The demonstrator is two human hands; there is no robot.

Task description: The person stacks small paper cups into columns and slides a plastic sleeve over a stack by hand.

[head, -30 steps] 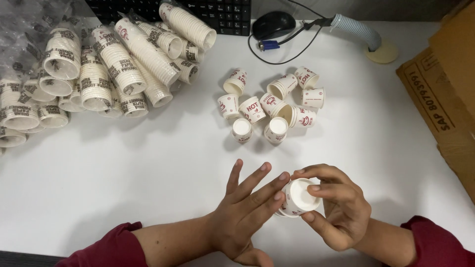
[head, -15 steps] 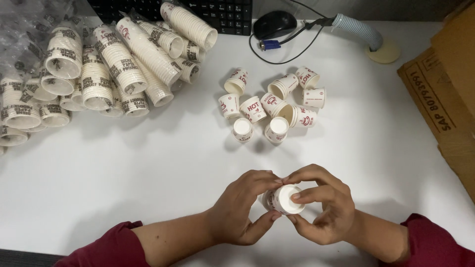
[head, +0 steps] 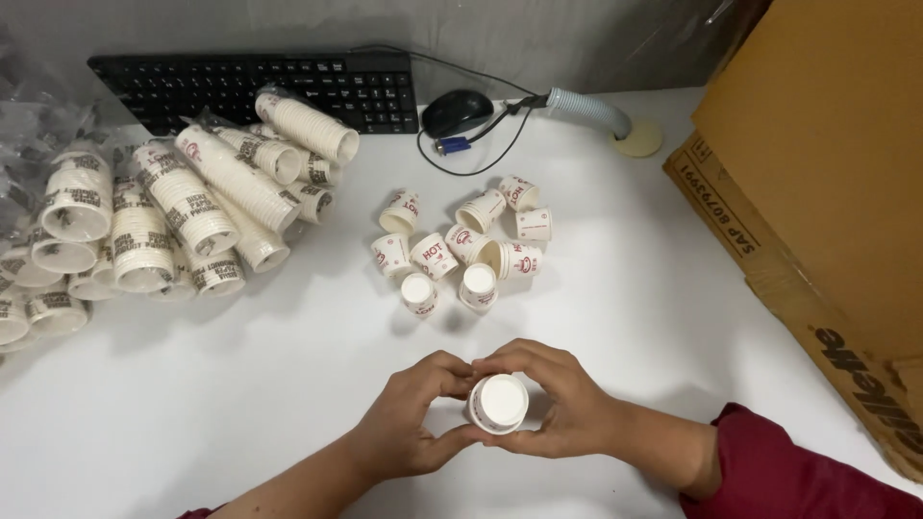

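Both hands cup one small white paper cup (head: 498,403) over the white table (head: 240,384), its white base facing up. Left hand (head: 411,423) wraps it from one side, right hand (head: 567,404) from the other, fingers (head: 510,358) curled closed around the cup wall. Loose cluster of small printed paper cups (head: 461,245) lies just beyond the held cup. Bagged cup stacks (head: 173,221) sit well off to the left of the cluster, black keyboard (head: 260,86) behind them. Cardboard box (head: 827,173) stands right of the cluster.
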